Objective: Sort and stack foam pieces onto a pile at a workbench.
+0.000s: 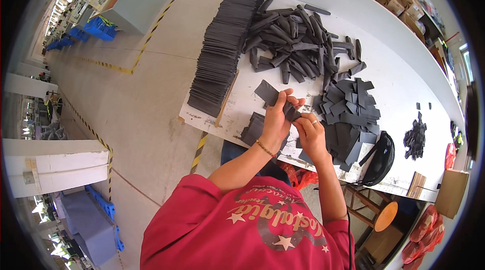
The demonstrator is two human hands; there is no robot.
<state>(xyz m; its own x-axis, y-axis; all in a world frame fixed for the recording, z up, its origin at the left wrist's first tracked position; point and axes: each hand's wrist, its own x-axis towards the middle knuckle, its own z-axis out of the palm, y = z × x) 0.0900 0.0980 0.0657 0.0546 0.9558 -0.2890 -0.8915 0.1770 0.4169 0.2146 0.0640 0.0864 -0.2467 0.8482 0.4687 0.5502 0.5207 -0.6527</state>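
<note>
Over the table's near edge, my left hand (275,122) grips a flat dark grey strip of material (265,90), whose far end sticks out past the fingers. My right hand (312,136) pinches the strip's near end, close to the left fingertips. Whether the strip is fabric or another sheet material I cannot tell. Below my left hand lies a small stack of dark flat pieces (252,129), partly covered by my forearm. Right of my hands spreads a loose heap of dark rectangular pieces (348,118). Beyond them is a pile of dark rolled tubes (290,37).
A long row of tightly stacked dark pieces (227,42) lines the white table's left side. To the right are a black bag (382,158), a small dark heap (415,137) and a cardboard box (451,193). A wooden stool (386,216) stands below the table's edge.
</note>
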